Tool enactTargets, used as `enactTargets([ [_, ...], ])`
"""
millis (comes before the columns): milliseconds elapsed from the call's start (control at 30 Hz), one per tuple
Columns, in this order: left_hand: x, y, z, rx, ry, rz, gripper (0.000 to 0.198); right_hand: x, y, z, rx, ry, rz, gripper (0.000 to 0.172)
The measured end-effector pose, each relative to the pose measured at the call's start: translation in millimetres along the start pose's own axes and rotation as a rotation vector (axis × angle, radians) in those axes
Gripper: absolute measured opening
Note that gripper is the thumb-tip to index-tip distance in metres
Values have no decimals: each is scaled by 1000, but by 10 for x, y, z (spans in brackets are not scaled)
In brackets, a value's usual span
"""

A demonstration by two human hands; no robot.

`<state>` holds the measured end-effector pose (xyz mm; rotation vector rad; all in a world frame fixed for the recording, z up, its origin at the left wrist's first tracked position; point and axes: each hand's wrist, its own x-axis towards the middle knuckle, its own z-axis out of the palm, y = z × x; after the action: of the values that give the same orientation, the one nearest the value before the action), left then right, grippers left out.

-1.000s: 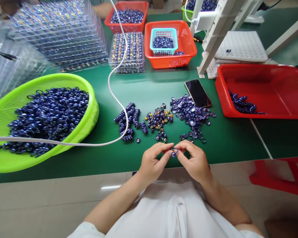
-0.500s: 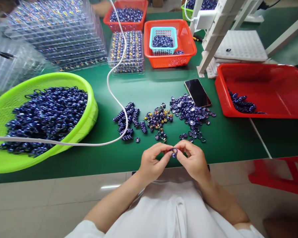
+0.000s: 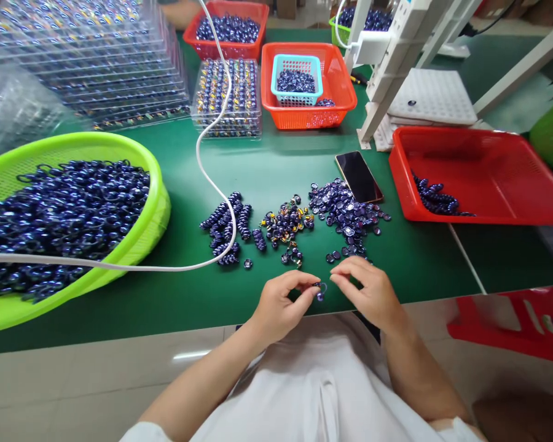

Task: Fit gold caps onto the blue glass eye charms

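Pinched dark-blue glossy loop with round bead (image 3: pixel 321 296) between thumb and forefinger of left hand (image 3: pixel 280 306), with tips closed on it, above green tabletop (image 3: pixel 188 301) close to front edge. Held right hand (image 3: pixel 371 291) just beside, apart from loop, with thumb and fingertips close together; could not tell whether holding anything. Noted beyond, left to right: dark-blue ribbed stacks (image 3: pixel 244 222), small yellow-and-blue pieces (image 3: pixel 286 225), dark-blue shallow round caps (image 3: pixel 343 207).
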<state>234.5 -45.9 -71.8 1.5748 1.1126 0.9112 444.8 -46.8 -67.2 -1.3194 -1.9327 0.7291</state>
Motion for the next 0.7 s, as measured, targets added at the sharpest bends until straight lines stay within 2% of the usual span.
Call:
enactTargets([
  [100,10,-41,10,-38,70,-56,12,89,94,-89,-251,76,-29,12],
  [233,20,-66,0,-74,81,-90,13,222,117,-71,-470,-58,-71,20],
  [367,19,-58,-26,-138,106,-135,14,310,106,5,-592,-152,-124,18],
  [700,47,-20,-104,-267,158,-217,15,338,178,133,-714,-19,-241,15],
])
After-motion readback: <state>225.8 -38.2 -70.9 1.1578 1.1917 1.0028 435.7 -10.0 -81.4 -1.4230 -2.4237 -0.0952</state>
